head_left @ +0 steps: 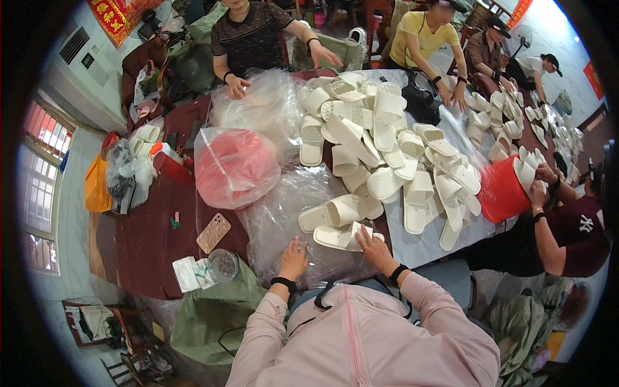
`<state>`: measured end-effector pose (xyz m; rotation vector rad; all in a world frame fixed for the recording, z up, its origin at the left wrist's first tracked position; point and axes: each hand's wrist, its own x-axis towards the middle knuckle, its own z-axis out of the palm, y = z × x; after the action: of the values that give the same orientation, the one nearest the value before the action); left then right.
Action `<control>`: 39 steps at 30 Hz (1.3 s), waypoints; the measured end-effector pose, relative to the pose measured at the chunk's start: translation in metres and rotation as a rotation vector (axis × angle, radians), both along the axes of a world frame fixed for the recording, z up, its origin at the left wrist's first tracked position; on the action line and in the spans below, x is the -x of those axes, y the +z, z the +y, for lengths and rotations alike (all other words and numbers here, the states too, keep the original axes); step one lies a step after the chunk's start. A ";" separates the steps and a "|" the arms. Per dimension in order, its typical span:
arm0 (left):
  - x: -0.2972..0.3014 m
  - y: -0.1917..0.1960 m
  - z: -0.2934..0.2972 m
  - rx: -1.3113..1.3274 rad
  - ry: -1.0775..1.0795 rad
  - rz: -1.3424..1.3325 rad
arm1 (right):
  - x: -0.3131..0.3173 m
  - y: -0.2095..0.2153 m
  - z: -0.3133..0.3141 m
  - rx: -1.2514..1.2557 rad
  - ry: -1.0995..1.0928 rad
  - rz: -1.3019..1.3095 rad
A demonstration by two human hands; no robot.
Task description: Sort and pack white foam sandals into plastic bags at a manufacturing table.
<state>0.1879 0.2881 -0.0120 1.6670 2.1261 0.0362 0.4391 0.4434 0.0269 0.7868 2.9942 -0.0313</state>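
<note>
A cream-white slide slipper (332,238) lies at the table's near edge, its toe pointing left. My right hand (377,251) is closed on the strap end of this slipper. Beside it, just behind, rests a matching slipper (332,213). My left hand (294,261) lies open on a stack of clear plastic bags (274,222), fingers stretched forward and holding nothing. A big loose heap of the same slippers (387,129) spreads across the table from the middle to the right.
To the left are a plastic-wrapped red round bundle (235,168), a phone (213,233), a tissue pack (193,274) and a clear cup (223,265). A red bucket (503,190) stands right, by a co-worker's hands (541,187). Other people work along the far side.
</note>
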 end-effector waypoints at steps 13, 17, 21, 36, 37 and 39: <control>0.002 0.022 -0.018 -0.056 -0.107 0.056 | 0.055 0.036 0.036 0.083 0.320 0.083; 0.001 0.035 -0.025 -0.021 -0.041 0.076 | 0.070 0.024 0.042 0.054 0.390 -0.176; -0.002 0.029 -0.037 0.062 -0.041 0.163 | 0.083 0.016 0.038 0.100 0.406 -0.203; 0.003 0.012 -0.038 0.188 -0.086 0.102 | 0.109 0.042 0.046 0.289 0.307 -0.281; 0.004 0.004 -0.041 0.194 -0.049 0.106 | 0.114 0.052 0.041 0.287 0.344 -0.278; 0.003 -0.008 -0.044 0.111 -0.036 0.096 | 0.117 0.060 0.033 0.592 -0.020 -0.072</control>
<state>0.1847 0.2438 -0.0195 1.6715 2.1257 -0.1735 0.3224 0.4764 0.0869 0.7148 2.6667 -0.8214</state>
